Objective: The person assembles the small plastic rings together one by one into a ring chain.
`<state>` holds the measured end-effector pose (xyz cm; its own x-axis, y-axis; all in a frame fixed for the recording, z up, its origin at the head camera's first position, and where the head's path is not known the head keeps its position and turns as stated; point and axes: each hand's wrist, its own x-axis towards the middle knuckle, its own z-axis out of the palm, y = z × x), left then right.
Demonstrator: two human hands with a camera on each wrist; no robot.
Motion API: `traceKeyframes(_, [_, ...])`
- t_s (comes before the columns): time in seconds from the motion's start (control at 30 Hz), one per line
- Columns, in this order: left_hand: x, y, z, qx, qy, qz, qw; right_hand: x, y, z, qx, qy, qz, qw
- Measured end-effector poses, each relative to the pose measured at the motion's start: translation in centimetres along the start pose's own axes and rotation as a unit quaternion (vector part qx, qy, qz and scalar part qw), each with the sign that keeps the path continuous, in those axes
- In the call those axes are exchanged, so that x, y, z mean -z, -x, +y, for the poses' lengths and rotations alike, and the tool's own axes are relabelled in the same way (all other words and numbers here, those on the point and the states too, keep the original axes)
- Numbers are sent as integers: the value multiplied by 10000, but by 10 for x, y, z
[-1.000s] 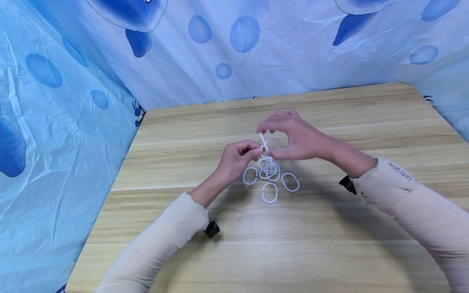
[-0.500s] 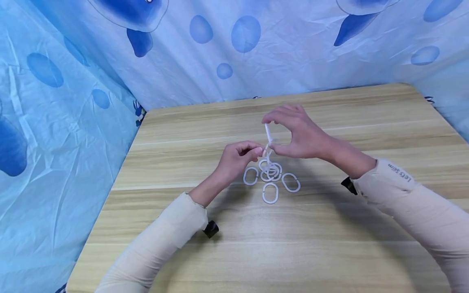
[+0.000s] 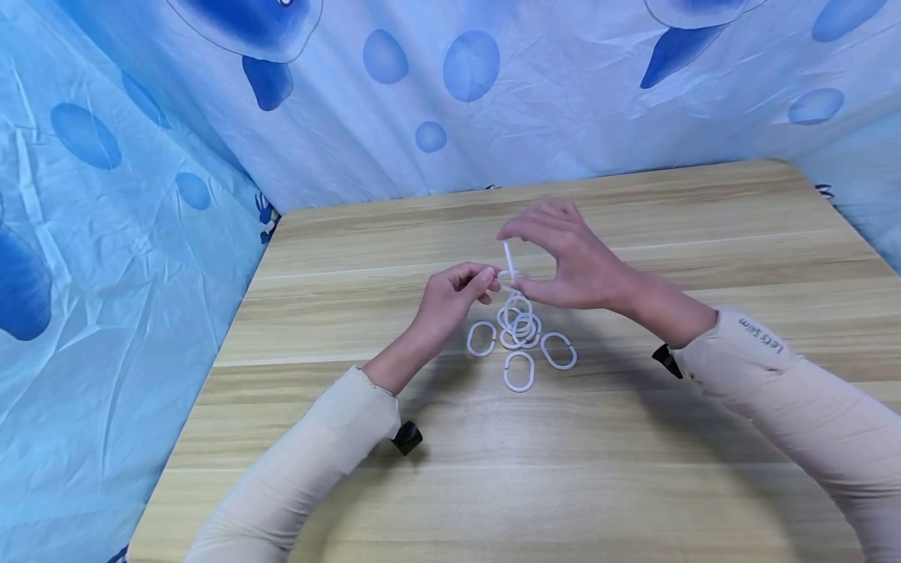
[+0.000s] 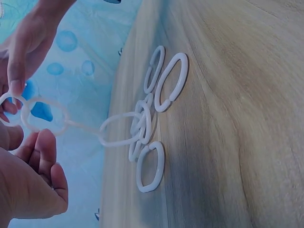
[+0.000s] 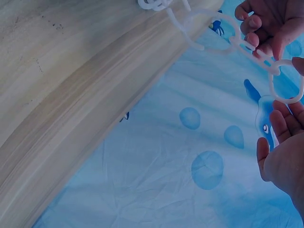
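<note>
So the right hand (image 3: 572, 258) has a white ring (image 3: 509, 259) pinched edge-on, thumb at the bottom, fingers on top, raised over the far side of the pile. Left hand (image 3: 450, 297) has its fingers bent right up at the next link (image 4: 66, 115), far side of the pile and a bit left; I honestly can't tell if it's gripping that link or just touching it.

Looks to me like they're mid-join, working the top of a chain that trails down into the pile (image 3: 522, 331). If so, the next move wants the link held steady while its neighbour gets worked round to the gap.

The links are smooth, shiny, rounded ovals, plastic I'd guess, and at least some have a small slit in the side. Three loose ones lie around the pile: one left (image 3: 469, 341), one right (image 3: 545, 354), one on the near side (image 3: 519, 389). Under the pile, a wood-grain table (image 3: 493, 485); beyond it, a crinkly blue curtain (image 3: 331, 133) with sea-creature prints.
</note>
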<state>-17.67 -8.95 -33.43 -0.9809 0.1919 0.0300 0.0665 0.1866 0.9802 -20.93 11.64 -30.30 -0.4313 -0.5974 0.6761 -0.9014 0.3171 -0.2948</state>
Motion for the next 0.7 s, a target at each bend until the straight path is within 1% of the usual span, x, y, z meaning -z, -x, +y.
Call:
traceKeyframes(0.17, [-1,-1,-1,56,121,101,9999,-4,1,0,83,-30,-2,10000])
traceKeyframes(0.23, [-1,-2,-1,58,146,85,9998,-5,2,-1,112,-36,1,9999])
traceKeyframes(0.3, [-1,-2,-1,66,204,-10,9998,-6,2,-1,128,-55,9,9999])
traceKeyframes(0.5, [-1,-2,-1,210,427,-488,9977,-8,3,-3,128,-31,75,9999])
traceKeyframes(0.6, [0,-2,-1,269,656,-563,9959,-8,3,-3,105,-39,108,9999])
traceKeyframes(0.7, [2,-2,-2,354,1051,-476,9927,-8,3,-3,117,-19,183,9998])
